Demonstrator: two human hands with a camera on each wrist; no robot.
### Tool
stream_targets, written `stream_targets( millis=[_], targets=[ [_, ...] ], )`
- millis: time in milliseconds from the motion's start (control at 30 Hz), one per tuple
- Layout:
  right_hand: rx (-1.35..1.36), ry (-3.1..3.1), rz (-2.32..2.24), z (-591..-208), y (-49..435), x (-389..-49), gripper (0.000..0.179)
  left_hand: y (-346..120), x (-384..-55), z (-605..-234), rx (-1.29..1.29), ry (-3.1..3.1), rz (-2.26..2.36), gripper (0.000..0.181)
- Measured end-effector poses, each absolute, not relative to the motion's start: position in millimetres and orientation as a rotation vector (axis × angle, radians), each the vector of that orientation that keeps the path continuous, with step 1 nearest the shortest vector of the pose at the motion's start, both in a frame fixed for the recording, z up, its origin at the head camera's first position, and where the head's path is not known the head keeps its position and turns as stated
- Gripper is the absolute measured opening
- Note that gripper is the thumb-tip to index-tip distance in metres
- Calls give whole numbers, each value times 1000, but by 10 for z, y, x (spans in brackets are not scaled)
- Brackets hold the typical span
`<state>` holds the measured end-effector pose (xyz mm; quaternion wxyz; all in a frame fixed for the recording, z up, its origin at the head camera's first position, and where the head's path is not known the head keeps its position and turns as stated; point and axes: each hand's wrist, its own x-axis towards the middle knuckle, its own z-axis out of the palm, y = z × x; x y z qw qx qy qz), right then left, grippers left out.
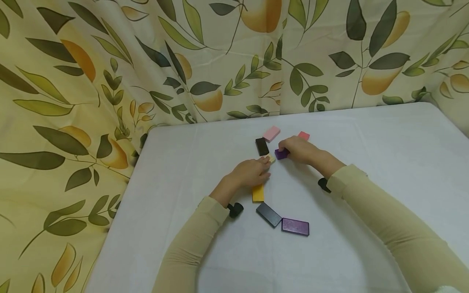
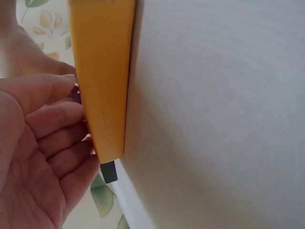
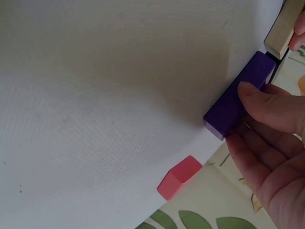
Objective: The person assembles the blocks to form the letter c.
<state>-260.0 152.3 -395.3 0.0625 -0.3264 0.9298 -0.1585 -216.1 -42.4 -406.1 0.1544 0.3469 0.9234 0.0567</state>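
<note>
My right hand [image 1: 297, 149] pinches a purple block [image 3: 240, 98] between thumb and fingers, low over the white table. One end of that block stands close to a pale wooden block [image 3: 285, 28]. The left hand [image 1: 252, 172] reaches over the pale block, its fingertips resting on it and its thumb apart. A yellow block [image 2: 102, 81] stands beside the left hand's fingers in the left wrist view; in the head view the hand partly covers it. Just beyond the pale block lies a black block [image 1: 261, 146]. A red-pink block [image 3: 180, 177] is partly hidden behind the right hand in the head view.
A light pink block [image 1: 272, 133] lies at the back, touching the black one. Nearer the front, a dark grey block [image 1: 269, 215] meets a dark purple block [image 1: 295, 226] at a corner. Behind the white table [image 1: 366, 244] hangs a leaf-patterned curtain [image 1: 238, 61].
</note>
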Motion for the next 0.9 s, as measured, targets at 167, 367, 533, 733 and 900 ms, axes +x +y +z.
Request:
stream_targets(
  millis=[167,367,533,733,900],
  targets=[
    [-995,2816,-498,-3964,1505,-2588,18,-424,-2156,-4068,996,2649,164,47],
    [-964,2811,-496,-3962,1494,-2571,19,-421,-2158,-4082,989,2651,159,48],
    [-959,2814,-493,-3957,1485,-2553,21,-420,-2158,-4079,982,2649,157,48],
    [-910,2816,-508,-3943,1469,-2526,18,-417,-2156,-4068,969,2651,161,48],
    [-898,2826,-512,-3956,1464,-2507,17,-407,-2151,-4079,965,2651,151,48]
  ],
)
